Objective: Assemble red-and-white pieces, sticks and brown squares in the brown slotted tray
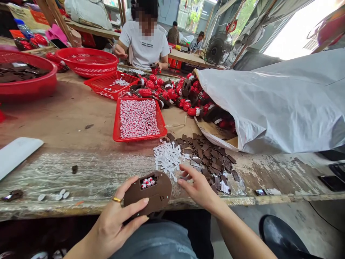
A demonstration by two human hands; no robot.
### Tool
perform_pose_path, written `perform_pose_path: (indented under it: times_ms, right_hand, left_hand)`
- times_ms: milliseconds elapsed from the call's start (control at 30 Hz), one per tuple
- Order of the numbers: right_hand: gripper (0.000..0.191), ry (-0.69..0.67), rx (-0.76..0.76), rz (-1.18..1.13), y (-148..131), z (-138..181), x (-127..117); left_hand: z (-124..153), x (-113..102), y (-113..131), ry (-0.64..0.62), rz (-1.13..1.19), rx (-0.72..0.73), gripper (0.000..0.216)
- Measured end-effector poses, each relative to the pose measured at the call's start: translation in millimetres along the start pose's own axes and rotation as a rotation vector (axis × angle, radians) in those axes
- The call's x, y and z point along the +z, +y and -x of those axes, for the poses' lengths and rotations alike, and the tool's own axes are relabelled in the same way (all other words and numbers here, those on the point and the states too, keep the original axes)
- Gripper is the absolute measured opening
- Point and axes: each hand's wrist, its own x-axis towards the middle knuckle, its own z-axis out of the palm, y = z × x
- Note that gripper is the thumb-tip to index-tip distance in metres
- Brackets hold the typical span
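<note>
My left hand is closed around a brown oval plastic toy base, its underside turned up at the table's front edge. Several small red-and-white balls sit inside an uncovered rectangular recess in it. To the right, my right hand reaches to the near edge of a pile of small white plastic spoons. Its thumb and forefinger are apart, with one spoon end close to the thumb, and nothing shows in its grip. Beside the spoons lies a heap of brown rectangular covers.
A red tray holds many more balls. Behind it, red-and-brown toys spill from a white sack. Red baskets stand at the left. Across the table a co-worker handles a toy. A phone lies at the right.
</note>
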Motion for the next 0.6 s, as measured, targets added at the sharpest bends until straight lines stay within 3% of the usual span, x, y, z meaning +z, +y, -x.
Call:
perform_pose_path:
  times_ms: [100, 200, 300, 400, 500, 600]
  right_hand:
    - [0.081, -0.091, 0.096, -0.48, -26.9, 3.2, 20.0]
    - [0.078, -0.201, 0.188, -0.787, -42.9, 0.1, 41.7]
    - [0.08, -0.259, 0.18, -0.847, -37.2, -2.4, 41.2]
    - [0.063, -0.267, 0.138, -0.598, -13.4, -0.6, 13.4]
    - [0.04, -0.114, 0.07, -0.045, 15.6, 1.0, -16.0]
    - [0.033, -0.171, -0.023, 0.386, 36.6, 0.1, -22.5]
  left_hand:
    - [-0.5, 6.8, 2.3, 0.018, -0.002, 0.017, 0.039]
    - [0.0, 12.8, 4.3, 0.045, -0.057, 0.048, 0.036]
    - [4.4, 12.9, 2.1, 0.035, -0.131, 0.076, 0.035]
    - [11.0, 8.0, -4.3, 0.03, -0.135, 0.071, 0.036]
    - [13.6, 2.7, -9.2, 0.043, -0.069, 0.008, 0.035]
    - [10.7, 0.9, -9.2, 0.046, -0.011, -0.015, 0.033]
